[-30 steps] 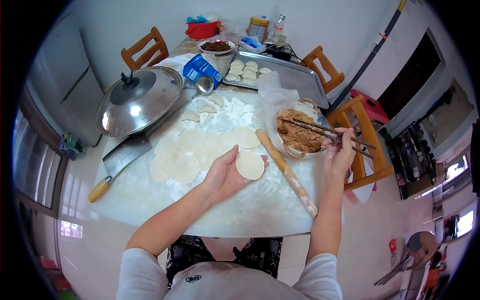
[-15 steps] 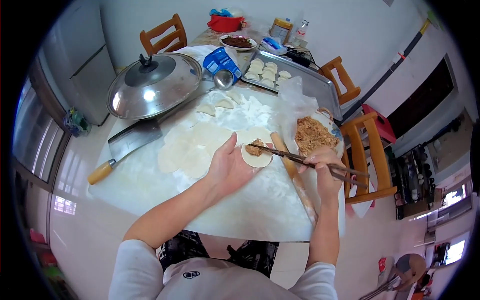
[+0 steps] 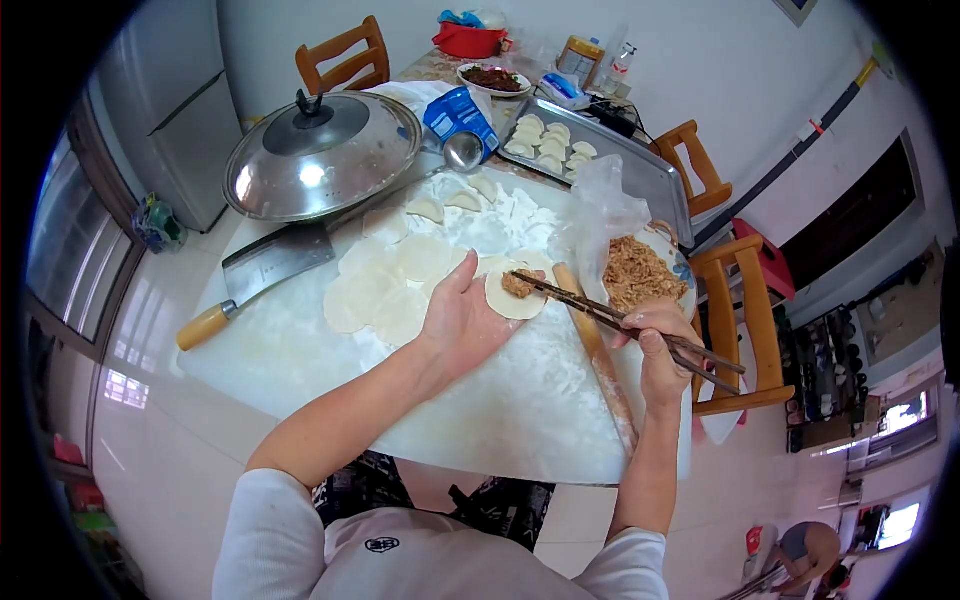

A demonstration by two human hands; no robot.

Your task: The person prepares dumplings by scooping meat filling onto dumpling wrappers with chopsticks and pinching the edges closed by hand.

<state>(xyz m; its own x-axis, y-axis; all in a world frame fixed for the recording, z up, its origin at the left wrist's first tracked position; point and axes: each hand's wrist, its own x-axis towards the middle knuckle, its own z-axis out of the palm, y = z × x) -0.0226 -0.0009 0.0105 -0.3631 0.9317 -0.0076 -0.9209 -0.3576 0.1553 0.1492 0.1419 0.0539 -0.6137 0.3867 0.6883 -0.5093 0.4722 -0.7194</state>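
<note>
Brown chopsticks [image 3: 580, 302], clasped in your right grip [image 3: 660, 345], point left and away from you, long axis slanting over the rolling pin [image 3: 602, 372]; their tips touch filling [image 3: 516, 287] on the round wrapper [image 3: 508, 308] resting on your spread left grip [image 3: 468, 322].

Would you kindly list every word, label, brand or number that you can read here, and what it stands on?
Nothing can be read with certainty.
Dark emblem on the shirt: too small.
Blue packet: pale marks, too blurred.
Gold-lidded container: label too small.
Pump bottle: reddish label, too small.
Patterned trousers: pale marks, no clear letters.
</note>
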